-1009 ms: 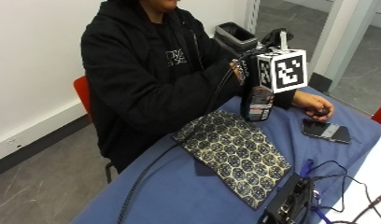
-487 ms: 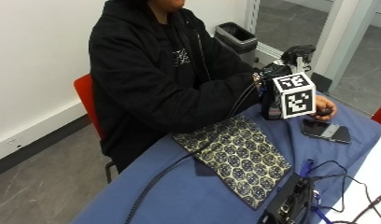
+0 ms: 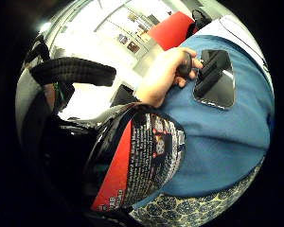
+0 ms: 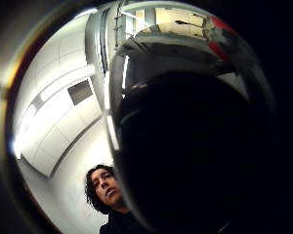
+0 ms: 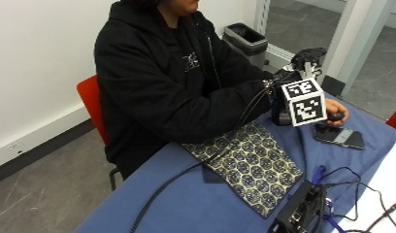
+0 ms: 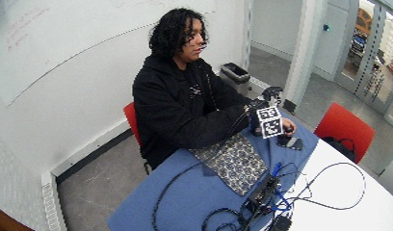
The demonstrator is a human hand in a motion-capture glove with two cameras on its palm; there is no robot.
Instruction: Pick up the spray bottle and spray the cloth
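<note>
The spray bottle (image 5: 305,57), dark with a red and white label (image 3: 142,161) and a black trigger head, is upright beside the far end of the patterned cloth (image 5: 250,162). My gloved right hand (image 5: 279,95) grips its body; the fingers are mostly hidden behind the bottle. The bottle (image 4: 195,146) fills the thumb side palm view. The cloth (image 3: 194,212) lies flat on the blue table (image 5: 185,204) just below the bottle's base. Whether the base touches the table cannot be told.
The bare left hand (image 5: 334,112) rests on the table past the bottle and holds a small black object. A phone (image 5: 340,137) lies beside it. A black box with cables (image 5: 301,213) sits at the table's near edge. A bin (image 5: 246,39) stands behind.
My hand has come down with the bottle, from raised over the cloth's far end to low beside it. The cloth has not moved.
</note>
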